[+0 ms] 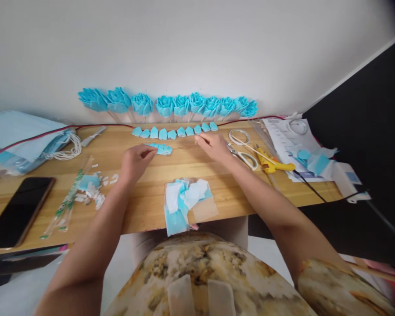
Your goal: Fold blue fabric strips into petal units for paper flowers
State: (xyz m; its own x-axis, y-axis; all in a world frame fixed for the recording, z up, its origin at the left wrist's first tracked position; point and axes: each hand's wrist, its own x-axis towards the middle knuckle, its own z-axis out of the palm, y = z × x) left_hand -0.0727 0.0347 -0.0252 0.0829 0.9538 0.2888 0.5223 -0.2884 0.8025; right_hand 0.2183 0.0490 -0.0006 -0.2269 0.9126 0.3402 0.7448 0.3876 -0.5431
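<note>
Nearest the camera: the person's patterned garment (197, 272), below the worktop (145, 210) edge.

1. Far left: a clear bag (26, 149) contains blue masks and white ear loops. A phone (19, 210) and cut scraps (92, 186) lie beside it.
2. Left hand (136, 160): grip clenched in a pinch on a small stack (163, 149) of folded blue pieces, mid-worktop.
3. Right hand (213, 147): fingertips at the row of folded pieces (174, 131). Whether this grip holds anything cannot be told.
4. Judged step: laying out folded pieces. Extending the row calls for a fine pinch and edge alignment.
5. Right: scissors (243, 156) and a glue gun (274, 166).
</note>
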